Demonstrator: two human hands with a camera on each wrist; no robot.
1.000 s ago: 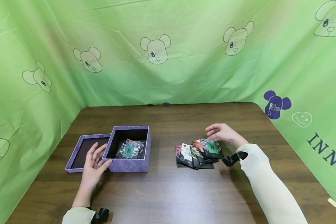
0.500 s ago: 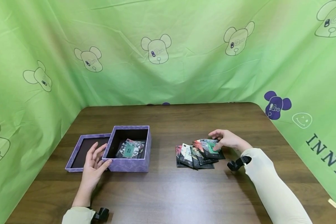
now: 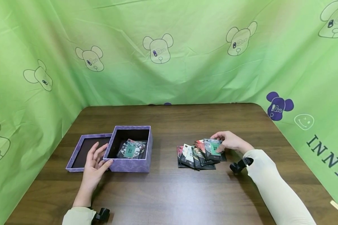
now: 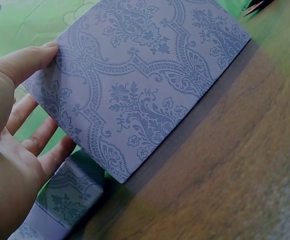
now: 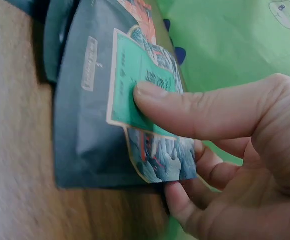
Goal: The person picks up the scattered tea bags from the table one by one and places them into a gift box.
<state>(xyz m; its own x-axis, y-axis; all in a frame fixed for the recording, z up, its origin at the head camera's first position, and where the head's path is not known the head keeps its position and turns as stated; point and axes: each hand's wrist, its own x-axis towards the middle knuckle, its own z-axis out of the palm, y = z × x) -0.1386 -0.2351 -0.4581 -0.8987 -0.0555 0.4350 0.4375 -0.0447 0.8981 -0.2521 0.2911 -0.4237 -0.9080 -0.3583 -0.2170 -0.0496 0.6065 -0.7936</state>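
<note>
On table: R hand pinching top packet; L hand flat vs box.

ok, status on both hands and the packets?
Right hand pinches the top packet of the pile, thumb on its green label. Left hand rests open against the purple box, lid beside it. Nothing between pile and box.
</note>
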